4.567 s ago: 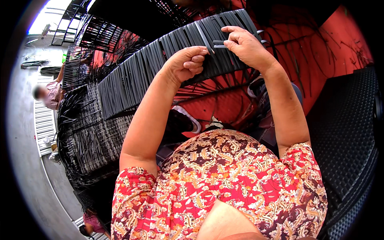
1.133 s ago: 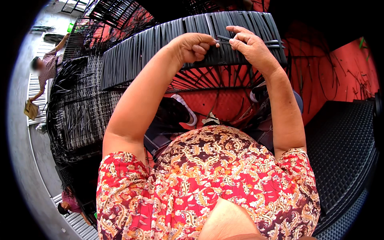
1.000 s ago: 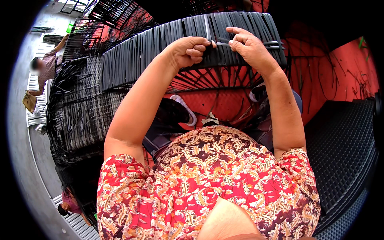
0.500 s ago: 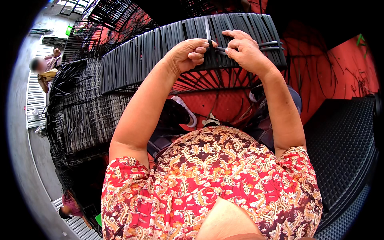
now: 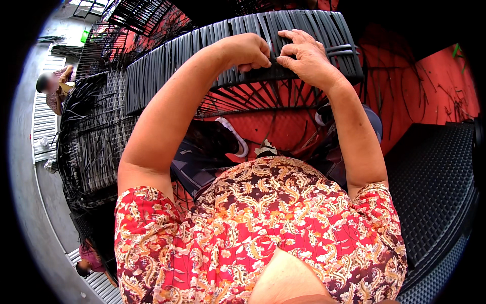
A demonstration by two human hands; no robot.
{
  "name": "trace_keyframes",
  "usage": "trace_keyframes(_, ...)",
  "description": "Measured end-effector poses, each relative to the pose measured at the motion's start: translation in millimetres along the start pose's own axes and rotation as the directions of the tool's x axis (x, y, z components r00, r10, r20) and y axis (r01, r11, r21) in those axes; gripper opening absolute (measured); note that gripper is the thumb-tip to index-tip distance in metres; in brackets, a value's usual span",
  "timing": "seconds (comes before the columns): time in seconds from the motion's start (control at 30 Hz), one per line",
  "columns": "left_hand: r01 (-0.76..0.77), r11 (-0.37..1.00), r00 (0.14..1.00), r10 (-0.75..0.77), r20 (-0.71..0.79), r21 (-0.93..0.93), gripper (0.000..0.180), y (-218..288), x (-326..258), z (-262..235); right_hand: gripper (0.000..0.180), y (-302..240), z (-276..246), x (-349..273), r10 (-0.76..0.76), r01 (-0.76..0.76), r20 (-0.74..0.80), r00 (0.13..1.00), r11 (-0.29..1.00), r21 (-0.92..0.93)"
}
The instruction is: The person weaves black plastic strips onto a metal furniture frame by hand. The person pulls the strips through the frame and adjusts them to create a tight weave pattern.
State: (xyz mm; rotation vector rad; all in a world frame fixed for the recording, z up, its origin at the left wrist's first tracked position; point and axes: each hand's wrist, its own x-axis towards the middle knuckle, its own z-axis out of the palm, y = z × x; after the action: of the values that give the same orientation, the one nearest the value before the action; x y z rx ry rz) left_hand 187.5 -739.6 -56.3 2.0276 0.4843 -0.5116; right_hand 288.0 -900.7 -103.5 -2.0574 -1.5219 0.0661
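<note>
Head view: both hands' fingers (image 5: 263,57) pinch dark strips (image 5: 304,25) on the woven band.

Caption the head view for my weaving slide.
Both hands, left and right, pinch dark strips on a woven band.

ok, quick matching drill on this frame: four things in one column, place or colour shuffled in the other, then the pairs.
Things:
1. left hand
2. right hand
3. woven black panel
4. person by the slatted boards

Descriptions:
A. far left edge of the view
B. closed in a fist on the band of dark strips
C. lower right, flat dark weave
D. fingertips pinching at the strip band

Pairs: 1-B, 2-D, 3-C, 4-A
</note>
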Motion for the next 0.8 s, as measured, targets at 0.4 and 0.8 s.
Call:
trace_keyframes(0.4, 0.088, 0.898, 0.981, -0.004, 0.193, -0.432, 0.008, -15, 6, -11, 0.025, 0, -2, 0, -0.042, 0.041, -0.06, 0.997, 0.999, -0.016)
trace_keyframes(0.8, 0.12, 0.981, 0.957, -0.073, 0.282, -0.153, 0.012, 6, 4, -18, 0.02, -7, -11, -2, -0.043, 0.043, 0.019, 0.999, 0.999, 0.021)
